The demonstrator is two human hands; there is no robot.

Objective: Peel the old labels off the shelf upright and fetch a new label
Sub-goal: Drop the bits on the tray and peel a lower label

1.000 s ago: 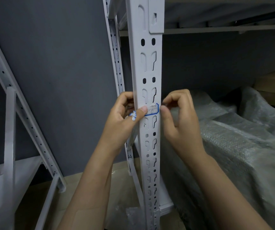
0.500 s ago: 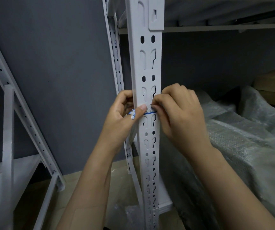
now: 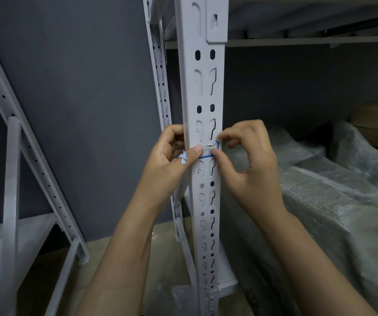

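Note:
A white perforated shelf upright (image 3: 203, 92) runs down the middle of the view. A torn white label with a blue border (image 3: 211, 148) sticks across it at hand height. My left hand (image 3: 172, 160) wraps round the upright's left edge, its thumb pressing the label's left part. A crumpled scrap of blue-edged label (image 3: 183, 158) clings to that thumb. My right hand (image 3: 249, 160) is at the upright's right edge, thumb and forefinger pinching the label's right end. The label's upper edge looks ripped.
A second upright (image 3: 159, 71) stands just behind, in front of a dark grey wall (image 3: 81, 99). Bubble-wrapped bundles (image 3: 333, 201) fill the shelf to the right, with cardboard (image 3: 377, 119) behind. Another white rack frame (image 3: 15, 156) leans at the left. A shelf beam (image 3: 297, 41) crosses above.
My right hand drew back from the upright's face to its right edge, uncovering the label's blue-bordered right end. The left hand stayed in place.

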